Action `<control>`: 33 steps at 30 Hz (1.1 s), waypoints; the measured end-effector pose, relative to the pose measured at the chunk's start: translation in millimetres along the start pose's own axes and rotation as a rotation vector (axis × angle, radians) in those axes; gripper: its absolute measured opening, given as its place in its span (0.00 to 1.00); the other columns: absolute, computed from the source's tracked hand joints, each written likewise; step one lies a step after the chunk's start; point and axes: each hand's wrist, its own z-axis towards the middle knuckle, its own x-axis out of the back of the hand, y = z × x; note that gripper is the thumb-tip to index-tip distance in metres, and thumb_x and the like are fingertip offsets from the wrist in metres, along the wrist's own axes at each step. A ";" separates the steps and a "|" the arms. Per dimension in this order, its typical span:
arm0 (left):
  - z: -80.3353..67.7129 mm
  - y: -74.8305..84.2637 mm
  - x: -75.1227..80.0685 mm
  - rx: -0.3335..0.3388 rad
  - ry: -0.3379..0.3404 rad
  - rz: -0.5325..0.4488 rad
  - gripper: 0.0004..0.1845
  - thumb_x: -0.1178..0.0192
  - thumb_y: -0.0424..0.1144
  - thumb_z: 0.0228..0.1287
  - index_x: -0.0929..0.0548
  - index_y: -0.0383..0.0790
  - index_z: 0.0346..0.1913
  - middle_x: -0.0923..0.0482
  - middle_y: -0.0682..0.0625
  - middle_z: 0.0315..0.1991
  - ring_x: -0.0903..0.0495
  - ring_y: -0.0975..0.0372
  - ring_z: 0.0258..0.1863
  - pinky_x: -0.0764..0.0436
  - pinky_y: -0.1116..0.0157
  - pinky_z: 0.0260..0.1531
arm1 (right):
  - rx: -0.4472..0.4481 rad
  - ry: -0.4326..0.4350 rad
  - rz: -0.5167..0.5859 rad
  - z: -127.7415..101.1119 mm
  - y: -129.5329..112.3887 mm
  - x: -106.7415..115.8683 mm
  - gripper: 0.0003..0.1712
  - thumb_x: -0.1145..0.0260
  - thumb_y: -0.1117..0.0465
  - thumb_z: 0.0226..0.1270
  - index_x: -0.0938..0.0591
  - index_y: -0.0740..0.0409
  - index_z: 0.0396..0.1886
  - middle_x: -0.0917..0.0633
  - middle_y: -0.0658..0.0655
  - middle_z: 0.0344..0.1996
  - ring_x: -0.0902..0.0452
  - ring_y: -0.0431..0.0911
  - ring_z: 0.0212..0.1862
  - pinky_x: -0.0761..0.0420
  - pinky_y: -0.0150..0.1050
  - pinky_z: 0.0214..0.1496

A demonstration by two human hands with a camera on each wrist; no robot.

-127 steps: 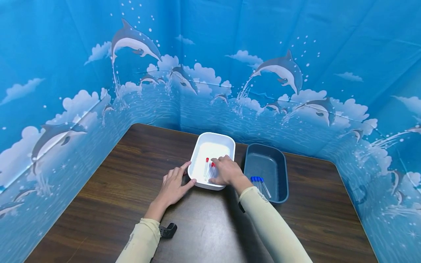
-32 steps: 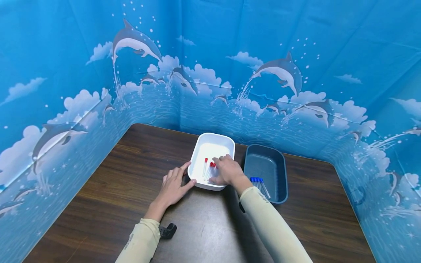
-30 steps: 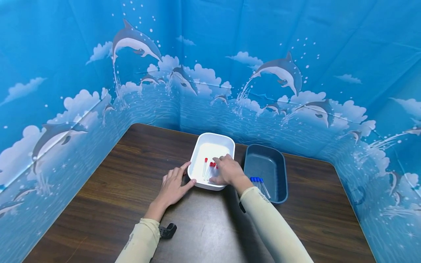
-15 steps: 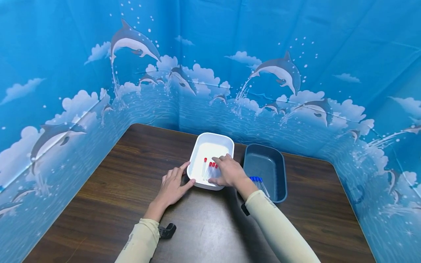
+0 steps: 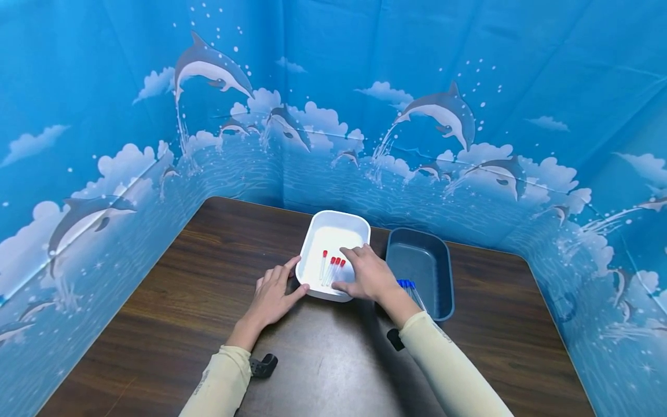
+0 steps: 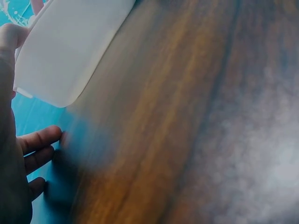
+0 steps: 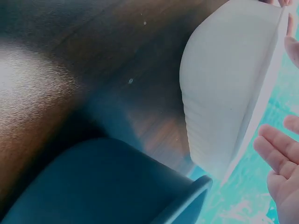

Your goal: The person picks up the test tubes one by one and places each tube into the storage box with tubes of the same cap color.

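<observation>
A white tray point(image 5: 333, 234) holds several clear tubes with red caps point(image 5: 338, 261), lying side by side near its front end. One red-capped tube point(image 5: 325, 255) lies slightly apart on their left. My left hand point(image 5: 271, 298) rests against the tray's front left corner, thumb and index finger touching the rim; its other fingers point(image 6: 42, 139) hang loose beside the tray in the left wrist view. Over the right side of the tray, my right hand point(image 5: 367, 275) has its thumb and fingers spread, just right of the tubes. In the right wrist view its fingers point(image 7: 279, 144) hold nothing visible.
A dark grey-blue tray point(image 5: 421, 255) stands close on the right, with several blue-capped tubes point(image 5: 407, 284) at its front left, partly hidden by my right wrist. Both stand on a dark wooden table point(image 5: 208, 266). A blue dolphin-print curtain point(image 5: 333, 127) hangs behind the table.
My right hand has opened and drawn slightly right, uncovering red-capped tubes that it hid earlier; the group now lies in view. The left hand has stayed at the white tray's corner.
</observation>
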 end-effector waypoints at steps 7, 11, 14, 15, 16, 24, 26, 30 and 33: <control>0.9 2.3 0.7 -0.004 -0.001 -0.003 0.41 0.51 0.71 0.65 0.48 0.63 0.77 0.29 0.51 0.48 0.33 0.55 0.47 0.38 0.50 0.46 | 0.000 0.053 0.007 -14.3 2.4 5.4 0.50 0.29 0.31 0.49 0.29 0.49 0.70 0.23 0.55 0.63 0.33 0.55 0.66 0.31 0.55 0.62; 1.9 2.5 0.8 -0.009 0.003 -0.010 0.41 0.51 0.71 0.65 0.47 0.63 0.77 0.29 0.51 0.48 0.33 0.54 0.47 0.38 0.50 0.46 | 0.015 0.090 0.006 -23.7 5.7 7.8 0.50 0.29 0.31 0.49 0.28 0.50 0.70 0.22 0.55 0.61 0.31 0.53 0.64 0.31 0.52 0.64; 2.5 1.8 -0.4 -0.011 0.007 -0.012 0.41 0.51 0.71 0.65 0.47 0.63 0.77 0.28 0.52 0.47 0.33 0.55 0.46 0.38 0.50 0.47 | 0.034 0.110 0.001 -31.2 9.6 9.1 0.50 0.30 0.31 0.51 0.28 0.52 0.69 0.22 0.56 0.59 0.30 0.52 0.63 0.35 0.50 0.67; 2.6 1.7 -0.6 -0.011 0.008 -0.014 0.41 0.51 0.71 0.65 0.47 0.64 0.77 0.28 0.52 0.47 0.33 0.55 0.46 0.38 0.50 0.47 | 0.040 0.113 -0.006 -33.6 10.7 9.4 0.50 0.30 0.31 0.51 0.28 0.53 0.69 0.22 0.57 0.59 0.30 0.52 0.64 0.39 0.49 0.70; 2.7 1.6 -0.9 -0.011 0.010 -0.015 0.41 0.51 0.71 0.64 0.47 0.64 0.77 0.28 0.52 0.46 0.33 0.55 0.46 0.38 0.50 0.47 | 0.048 0.120 -0.013 -36.0 11.8 9.5 0.50 0.30 0.31 0.52 0.28 0.54 0.69 0.21 0.57 0.59 0.29 0.51 0.63 0.43 0.47 0.71; 2.6 1.4 -1.9 -0.013 0.007 -0.015 0.41 0.51 0.71 0.64 0.47 0.64 0.77 0.28 0.52 0.46 0.33 0.55 0.46 0.38 0.49 0.48 | 0.028 0.176 -0.004 -60.3 21.2 8.0 0.47 0.30 0.34 0.55 0.28 0.56 0.68 0.21 0.58 0.58 0.29 0.52 0.63 0.46 0.48 0.72; 2.5 1.0 -2.2 -0.013 0.005 -0.011 0.41 0.51 0.71 0.65 0.48 0.64 0.77 0.29 0.52 0.46 0.33 0.54 0.47 0.38 0.49 0.48 | 0.016 0.186 0.001 -67.1 24.1 7.5 0.46 0.31 0.34 0.58 0.28 0.56 0.69 0.22 0.58 0.59 0.31 0.52 0.65 0.46 0.48 0.72; 1.9 -0.3 -2.3 -0.011 0.004 -0.003 0.41 0.51 0.70 0.65 0.48 0.64 0.77 0.29 0.52 0.46 0.33 0.54 0.47 0.38 0.48 0.48 | 0.002 0.196 0.012 -80.7 29.3 7.6 0.44 0.35 0.34 0.62 0.29 0.56 0.70 0.23 0.59 0.60 0.33 0.54 0.67 0.45 0.50 0.72; 1.0 -0.9 -1.7 -0.008 0.000 -0.001 0.41 0.51 0.70 0.65 0.49 0.63 0.77 0.29 0.52 0.47 0.33 0.54 0.48 0.37 0.48 0.49 | -0.014 0.213 0.019 -90.5 33.4 8.2 0.43 0.36 0.35 0.63 0.29 0.56 0.69 0.23 0.59 0.61 0.33 0.54 0.67 0.45 0.51 0.71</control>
